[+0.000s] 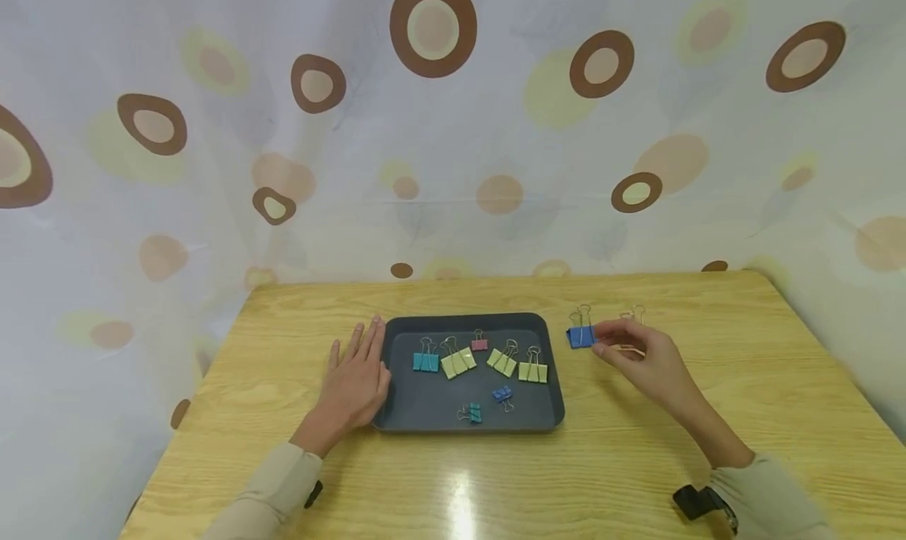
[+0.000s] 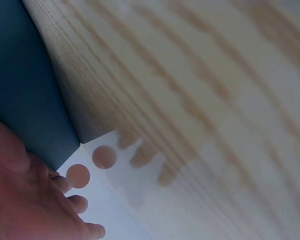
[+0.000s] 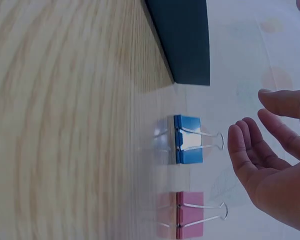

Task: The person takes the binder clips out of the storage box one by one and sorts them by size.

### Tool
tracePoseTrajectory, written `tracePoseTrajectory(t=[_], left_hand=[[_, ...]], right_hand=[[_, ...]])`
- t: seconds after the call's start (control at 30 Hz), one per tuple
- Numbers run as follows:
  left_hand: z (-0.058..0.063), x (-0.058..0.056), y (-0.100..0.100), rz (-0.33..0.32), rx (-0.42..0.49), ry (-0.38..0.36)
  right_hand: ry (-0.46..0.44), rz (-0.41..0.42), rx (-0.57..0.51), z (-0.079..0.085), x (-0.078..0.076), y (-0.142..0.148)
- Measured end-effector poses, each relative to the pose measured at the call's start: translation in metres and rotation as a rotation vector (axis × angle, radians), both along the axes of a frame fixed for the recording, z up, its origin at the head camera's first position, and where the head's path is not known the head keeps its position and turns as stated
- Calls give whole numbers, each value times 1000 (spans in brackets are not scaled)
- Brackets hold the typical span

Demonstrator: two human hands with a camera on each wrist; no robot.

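Observation:
My left hand (image 1: 354,379) lies along the left side of the dark grey tray (image 1: 389,422), its fingers extended. In the left wrist view, that hand (image 2: 35,195) is beside the tray wall (image 2: 30,75). To the right of the tray a blue binder clip (image 1: 580,336) stands on the table. My right hand (image 1: 651,359) is close beside it, thumb and fingers apart. The right wrist view shows a gap between the hand (image 3: 280,160) and the blue clip (image 3: 191,140). A pink binder clip (image 3: 191,215) stands next to the blue one, mostly hidden behind the hand in the head view.
Inside the tray are a teal clip (image 1: 425,361), yellow clips (image 1: 458,362), a small pink clip (image 1: 480,344), a small blue clip (image 1: 502,394) and a small teal clip (image 1: 474,413). The wooden table (image 1: 318,296) meets a patterned curtain (image 1: 453,147) behind.

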State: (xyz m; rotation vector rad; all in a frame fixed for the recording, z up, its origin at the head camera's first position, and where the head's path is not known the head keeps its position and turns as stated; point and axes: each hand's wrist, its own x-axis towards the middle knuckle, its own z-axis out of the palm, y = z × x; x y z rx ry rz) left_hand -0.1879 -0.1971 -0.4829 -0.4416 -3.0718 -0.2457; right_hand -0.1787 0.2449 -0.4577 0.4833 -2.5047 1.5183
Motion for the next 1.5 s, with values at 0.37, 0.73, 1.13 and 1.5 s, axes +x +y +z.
tracePoseTrajectory(t=[0.37,0.73,1.13,1.5], left_hand=[[-2,-2,-2,2,-1,17],[-2,-1,0,-1,2,10],[-2,0,0,-2,7,11],[-3,0,-2,4,18,6]], right_hand=[[27,56,-32,0,-2,-36],[126,62,77,-6,-7,-59],[177,113,334,-16,-17,-71],[214,173,474,-13,-18,-79]])
